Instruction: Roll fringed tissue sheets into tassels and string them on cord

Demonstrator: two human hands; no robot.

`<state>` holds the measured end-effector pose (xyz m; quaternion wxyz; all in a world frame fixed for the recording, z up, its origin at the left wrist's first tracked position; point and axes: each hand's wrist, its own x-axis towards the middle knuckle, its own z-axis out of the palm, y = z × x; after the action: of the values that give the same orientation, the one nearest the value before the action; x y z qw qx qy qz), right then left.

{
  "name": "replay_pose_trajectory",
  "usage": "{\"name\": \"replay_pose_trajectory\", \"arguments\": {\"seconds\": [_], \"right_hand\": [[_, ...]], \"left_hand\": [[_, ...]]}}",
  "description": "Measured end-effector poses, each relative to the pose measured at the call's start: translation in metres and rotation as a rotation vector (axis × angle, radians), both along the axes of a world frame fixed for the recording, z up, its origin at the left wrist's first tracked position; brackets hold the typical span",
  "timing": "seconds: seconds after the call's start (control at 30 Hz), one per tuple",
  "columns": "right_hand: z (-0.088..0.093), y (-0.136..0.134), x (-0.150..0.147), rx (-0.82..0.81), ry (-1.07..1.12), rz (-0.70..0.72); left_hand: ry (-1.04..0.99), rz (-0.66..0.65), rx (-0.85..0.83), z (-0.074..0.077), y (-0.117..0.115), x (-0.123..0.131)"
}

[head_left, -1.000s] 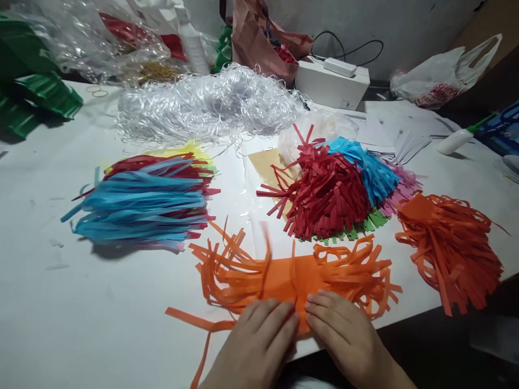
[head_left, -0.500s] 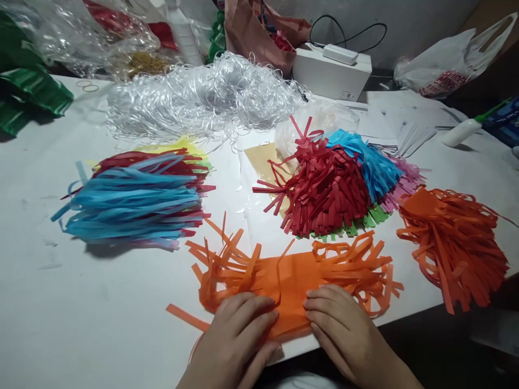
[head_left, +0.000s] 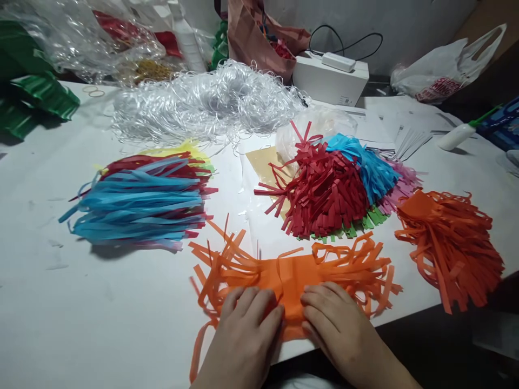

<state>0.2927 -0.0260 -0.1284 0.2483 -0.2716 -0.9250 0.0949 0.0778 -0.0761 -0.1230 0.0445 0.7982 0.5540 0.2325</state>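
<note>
At the left of the desk [head_left: 32, 292], glossy, ribbed green material [head_left: 44, 97] is cut off by the edge of view. Crinkled clear plastic [head_left: 81, 38] lies on the far side. Nearer, a bundle of thin blue strips [head_left: 141, 200] overlies dark red ones; beyond it sits a tangled heap of shiny white string [head_left: 206, 97]. The left hand [head_left: 247, 329] rests, fingers bent and close together, on the orange fringed sheet [head_left: 298, 270], which lies flat at the near edge, covering part of it. The red fringe bundle [head_left: 328, 189] stands behind the sheet. A far white box [head_left: 320, 81] has a printed label too small to read. The right hand [head_left: 340, 324] lies on the sheet too, fingers together; whether either hand pinches it I cannot tell. Farther right, red letters on the white carrier bag [head_left: 430, 75] are creased, perhaps reading "MING" below. Nearer is an orange fringe bundle [head_left: 454, 248].
</note>
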Motion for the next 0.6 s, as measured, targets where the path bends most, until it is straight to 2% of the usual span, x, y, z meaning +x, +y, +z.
{"name": "replay_pose_trajectory", "arguments": {"seconds": [0.07, 0.17, 0.23, 0.37, 0.5, 0.6], "right_hand": [[0.0, 0.004, 0.002, 0.039, -0.04, 0.021], [0.002, 0.009, 0.004, 0.039, -0.033, 0.028], [0.004, 0.011, 0.004, 0.007, -0.006, 0.022], [0.004, 0.011, 0.001, -0.011, 0.019, -0.002], [0.001, 0.01, -0.001, -0.004, 0.056, -0.013], [-0.001, 0.01, -0.001, 0.004, 0.063, -0.018]], "left_hand": [[0.032, -0.087, 0.044, 0.0, 0.004, -0.002], [0.067, -0.302, 0.072, 0.003, 0.011, -0.006], [0.066, -0.336, 0.044, 0.006, 0.016, -0.01], [0.065, -0.194, 0.007, 0.011, 0.021, -0.028], [0.152, -0.045, -0.097, 0.013, 0.013, -0.073], [0.234, 0.157, -0.072, 0.017, -0.001, -0.102]]}}
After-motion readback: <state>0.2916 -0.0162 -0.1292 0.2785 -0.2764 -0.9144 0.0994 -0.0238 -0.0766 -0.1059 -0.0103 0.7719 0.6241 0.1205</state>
